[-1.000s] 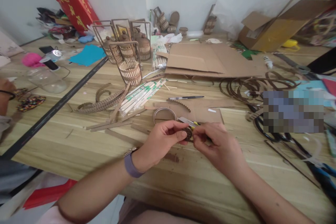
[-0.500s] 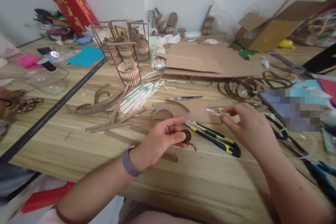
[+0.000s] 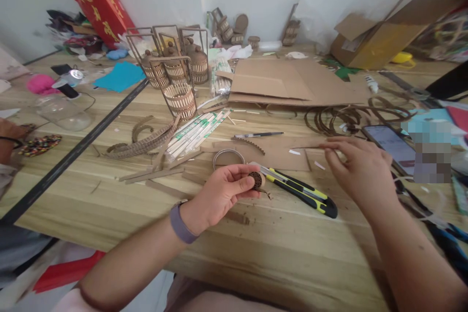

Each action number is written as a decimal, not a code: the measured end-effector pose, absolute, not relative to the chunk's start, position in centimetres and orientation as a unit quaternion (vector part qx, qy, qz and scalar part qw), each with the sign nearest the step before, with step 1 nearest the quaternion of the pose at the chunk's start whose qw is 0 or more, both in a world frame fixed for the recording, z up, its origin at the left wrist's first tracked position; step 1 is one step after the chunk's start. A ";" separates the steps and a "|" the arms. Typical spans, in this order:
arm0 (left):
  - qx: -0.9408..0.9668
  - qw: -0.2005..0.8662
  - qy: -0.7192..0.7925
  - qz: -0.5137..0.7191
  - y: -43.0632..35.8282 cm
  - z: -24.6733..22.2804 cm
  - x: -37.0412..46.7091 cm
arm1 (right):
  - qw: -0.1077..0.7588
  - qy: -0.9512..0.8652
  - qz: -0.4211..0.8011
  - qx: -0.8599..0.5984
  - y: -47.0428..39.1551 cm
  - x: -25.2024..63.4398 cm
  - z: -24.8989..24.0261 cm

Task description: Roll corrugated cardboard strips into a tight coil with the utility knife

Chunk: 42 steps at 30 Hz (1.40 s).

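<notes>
Between the thumb and fingers of my left hand (image 3: 223, 190) is a small brown coil of rolled cardboard (image 3: 256, 181), with a thin loose tail below it. My right hand (image 3: 354, 163) hovers low over the right end of a flat cardboard piece (image 3: 270, 156), its fingers bent and a little apart, with nothing visible in them. A small white paper strip (image 3: 319, 165) lies just left of that hand, and another white scrap (image 3: 294, 152) rests on the cardboard. A yellow and black utility knife (image 3: 300, 190) lies between my hands, its blade end beside the coil.
Behind my left hand are a roll of tape (image 3: 228, 157), a pen (image 3: 259, 134) and bagged wooden sticks (image 3: 199, 131). Small stick baskets (image 3: 179, 100) with tall handles stand farther back. Cardboard sheets (image 3: 278, 80), coiled strips (image 3: 329, 119) and a phone (image 3: 389, 144) lie right. Another person's hand (image 3: 10, 136) shows at left.
My right hand has let go of the white paper strip, which now lies on the table, and has moved slightly right. My left hand has turned the coil a little and shifted slightly left.
</notes>
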State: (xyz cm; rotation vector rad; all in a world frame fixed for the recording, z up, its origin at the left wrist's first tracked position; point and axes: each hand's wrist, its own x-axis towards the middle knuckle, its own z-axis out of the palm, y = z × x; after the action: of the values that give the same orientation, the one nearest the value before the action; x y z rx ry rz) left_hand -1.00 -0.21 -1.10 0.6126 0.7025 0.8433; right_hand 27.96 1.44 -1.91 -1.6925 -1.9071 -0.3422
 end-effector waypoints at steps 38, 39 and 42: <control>0.516 0.706 0.325 0.361 0.0 -0.6 -1.6 | 0.363 -0.857 -0.082 -0.357 -2.7 18.5 -0.1; 0.522 0.702 0.325 0.359 0.0 -0.6 -1.6 | 0.362 -0.858 -0.080 -0.356 -2.7 18.5 -0.1; 0.539 0.692 0.324 0.354 0.0 -0.7 -1.6 | 0.361 -0.859 -0.072 -0.355 -2.7 18.5 -0.2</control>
State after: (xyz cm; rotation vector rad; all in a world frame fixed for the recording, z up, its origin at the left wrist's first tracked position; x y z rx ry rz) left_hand -1.59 -0.04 -0.67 1.2035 0.7245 0.7902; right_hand 18.54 -2.68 -0.15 -0.9139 -2.2143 -0.1855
